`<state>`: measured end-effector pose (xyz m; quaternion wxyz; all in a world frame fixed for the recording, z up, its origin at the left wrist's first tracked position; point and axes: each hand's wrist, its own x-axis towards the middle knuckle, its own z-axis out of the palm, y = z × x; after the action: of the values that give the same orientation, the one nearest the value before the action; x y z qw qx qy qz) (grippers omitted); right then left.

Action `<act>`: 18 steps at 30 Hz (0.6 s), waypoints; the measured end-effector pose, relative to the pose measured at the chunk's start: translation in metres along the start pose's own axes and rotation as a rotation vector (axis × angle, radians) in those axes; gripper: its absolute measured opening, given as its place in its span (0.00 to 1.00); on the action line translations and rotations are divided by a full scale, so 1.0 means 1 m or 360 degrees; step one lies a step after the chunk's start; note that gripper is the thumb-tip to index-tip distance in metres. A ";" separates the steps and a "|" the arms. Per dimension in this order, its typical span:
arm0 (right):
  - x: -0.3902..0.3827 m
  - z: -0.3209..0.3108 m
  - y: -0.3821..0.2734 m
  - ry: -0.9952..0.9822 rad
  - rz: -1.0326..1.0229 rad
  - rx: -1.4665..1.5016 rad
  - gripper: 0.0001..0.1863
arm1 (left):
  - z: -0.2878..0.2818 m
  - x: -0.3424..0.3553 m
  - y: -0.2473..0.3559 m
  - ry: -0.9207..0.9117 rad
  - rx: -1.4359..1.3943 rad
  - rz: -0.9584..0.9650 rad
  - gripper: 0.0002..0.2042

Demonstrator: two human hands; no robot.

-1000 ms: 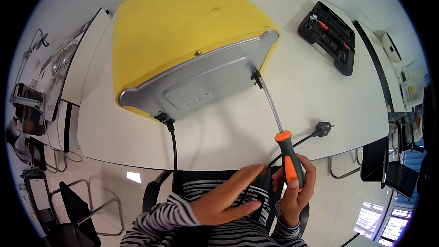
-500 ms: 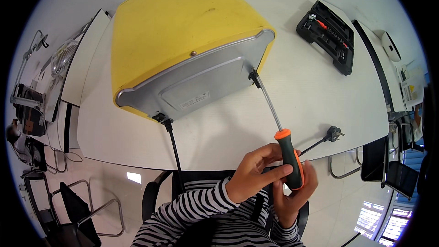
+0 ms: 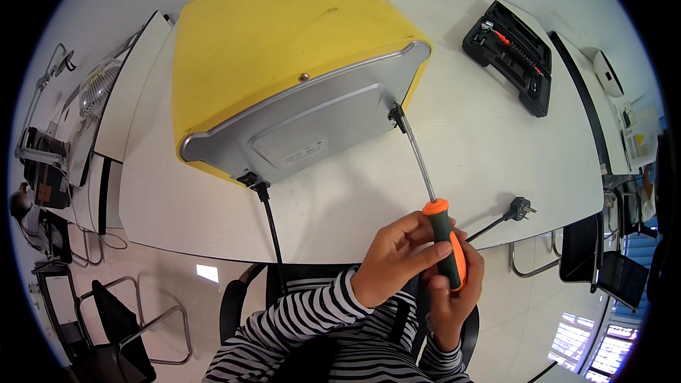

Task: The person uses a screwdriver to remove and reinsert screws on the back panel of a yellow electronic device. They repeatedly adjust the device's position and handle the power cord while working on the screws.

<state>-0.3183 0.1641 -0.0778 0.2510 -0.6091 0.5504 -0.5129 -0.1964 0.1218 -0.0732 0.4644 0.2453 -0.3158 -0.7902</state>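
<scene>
A long screwdriver (image 3: 445, 237) with a dark green and orange handle points away from me. My left hand (image 3: 399, 259) grips its handle from the left, thumb across the front. The fingers of my right hand (image 3: 454, 305) close round the handle's lower right side. The steel shaft runs to a small black fitting (image 3: 397, 118) at the right corner of a grey metal panel (image 3: 312, 131); the tip's exact contact is hidden. That panel covers one face of a yellow boxy appliance (image 3: 298, 21) lying on the table. A black power cord (image 3: 270, 223) leaves the panel's left corner.
On the white table (image 3: 489, 163), a black open tool case (image 3: 507, 57) with a red-handled tool lies far right. Near the right edge rests a plug (image 3: 520, 208) on its cord. Chairs (image 3: 578, 252) stand beyond the table, right and left.
My right fingers have closed in on the handle, which has turned to show more of its orange side. The handle has shifted slightly left and away from me.
</scene>
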 end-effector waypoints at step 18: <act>0.000 0.006 0.000 0.0075 -0.0198 -0.0270 0.23 | 0.001 -0.002 0.003 0.0119 0.0005 0.0007 0.20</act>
<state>-0.3128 0.1626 -0.0804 0.1532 -0.6491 0.5586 -0.4932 -0.1940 0.1227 -0.0701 0.4773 0.2746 -0.3002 -0.7789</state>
